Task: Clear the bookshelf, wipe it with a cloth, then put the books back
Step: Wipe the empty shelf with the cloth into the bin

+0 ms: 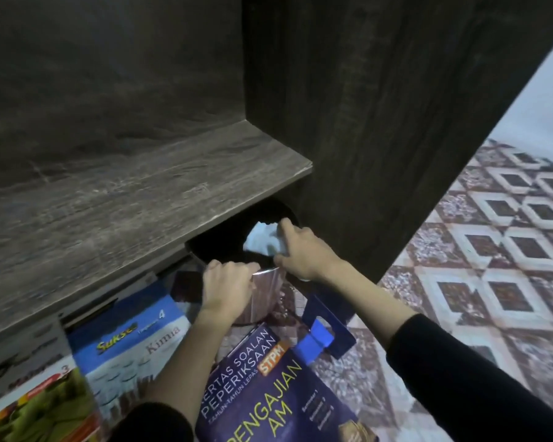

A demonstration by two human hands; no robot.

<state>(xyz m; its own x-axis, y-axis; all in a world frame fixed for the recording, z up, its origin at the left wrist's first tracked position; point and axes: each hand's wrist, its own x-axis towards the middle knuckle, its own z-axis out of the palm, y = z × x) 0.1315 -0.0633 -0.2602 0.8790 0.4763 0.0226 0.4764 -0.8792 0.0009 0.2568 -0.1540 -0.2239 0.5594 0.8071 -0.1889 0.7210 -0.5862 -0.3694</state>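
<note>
The dark wood shelf board (109, 202) is bare. Under its right end stands a shiny metal bin (265, 295) with a black inside. My left hand (227, 285) grips the bin's near rim. My right hand (304, 250) pinches a crumpled pale blue-white cloth (262, 239) over the bin's opening. On the floor below lie a blue "Sukses Kimia" book (131, 339), a purple "Pengajian Am" book (268, 387) and a red and green book (42, 406).
The bookshelf's tall side panel (396, 122) rises just right of the bin. A blue cardboard holder (326, 327) lies between my forearms. Patterned brown and white floor tiles (492, 250) spread to the right.
</note>
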